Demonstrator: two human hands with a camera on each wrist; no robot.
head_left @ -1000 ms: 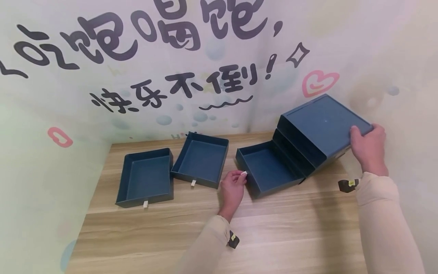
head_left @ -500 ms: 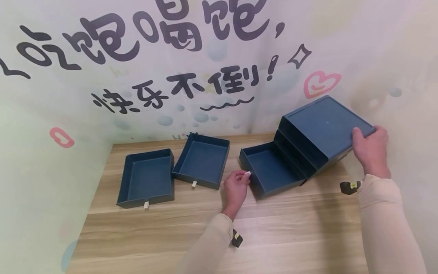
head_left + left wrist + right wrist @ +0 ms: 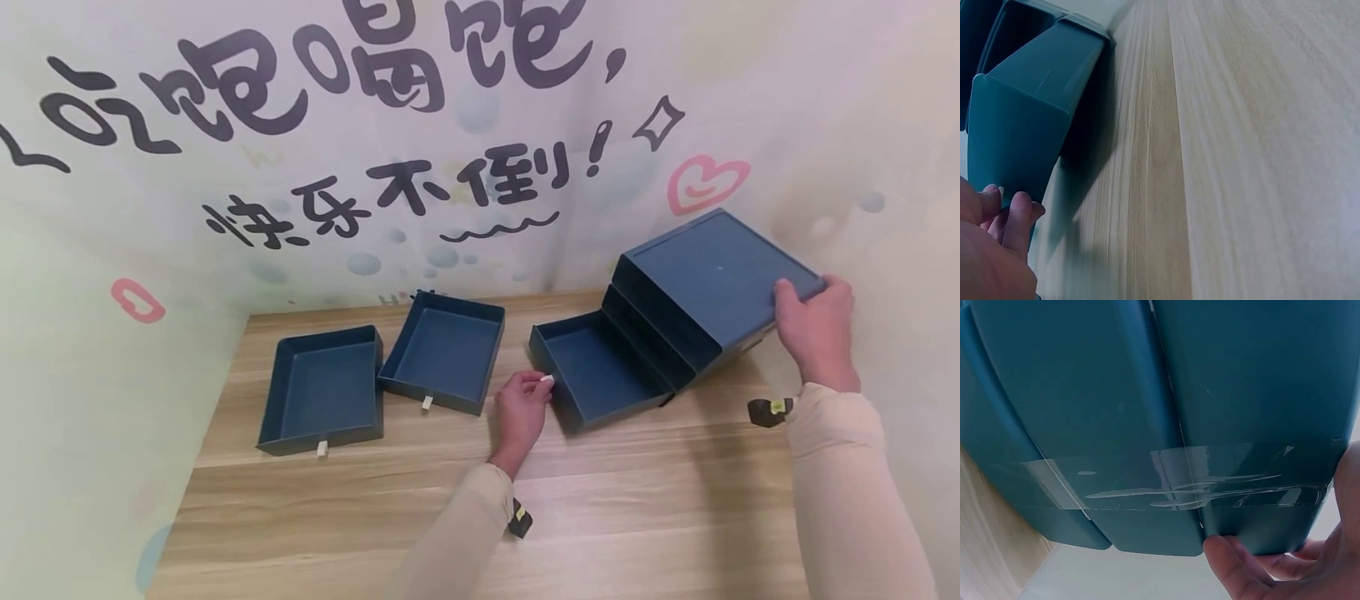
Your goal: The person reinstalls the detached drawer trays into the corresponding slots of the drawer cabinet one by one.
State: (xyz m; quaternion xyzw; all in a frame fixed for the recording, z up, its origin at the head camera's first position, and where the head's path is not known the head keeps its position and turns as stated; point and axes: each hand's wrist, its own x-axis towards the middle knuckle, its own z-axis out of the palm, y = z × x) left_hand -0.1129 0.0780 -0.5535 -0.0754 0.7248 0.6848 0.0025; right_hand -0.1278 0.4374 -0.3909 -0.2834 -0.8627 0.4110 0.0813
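A dark blue drawer cabinet (image 3: 720,275), made of stacked sections, tilts at the table's right side with its slots facing left. My right hand (image 3: 816,329) grips its upper right edge, thumb on top. In the right wrist view, fingers (image 3: 1229,562) curl under the cabinet's sections (image 3: 1260,394). From the lowest section a shallow drawer (image 3: 600,367) sticks out to the left. My left hand (image 3: 522,412) pinches the white pull tab (image 3: 547,379) on that drawer's front. In the left wrist view, finger and thumb meet at the drawer's front panel (image 3: 1016,137).
Two matching blue drawers lie on the wooden table (image 3: 375,517): a left drawer (image 3: 330,383) and a middle drawer (image 3: 446,346), each with a white tab in front. A printed wall cloth (image 3: 300,183) hangs behind. Clear tape (image 3: 1179,478) crosses the cabinet's side.
My left hand and the drawer it pinches have shifted slightly right, toward the cabinet. My right hand keeps its grip, and the two loose drawers stay in place.
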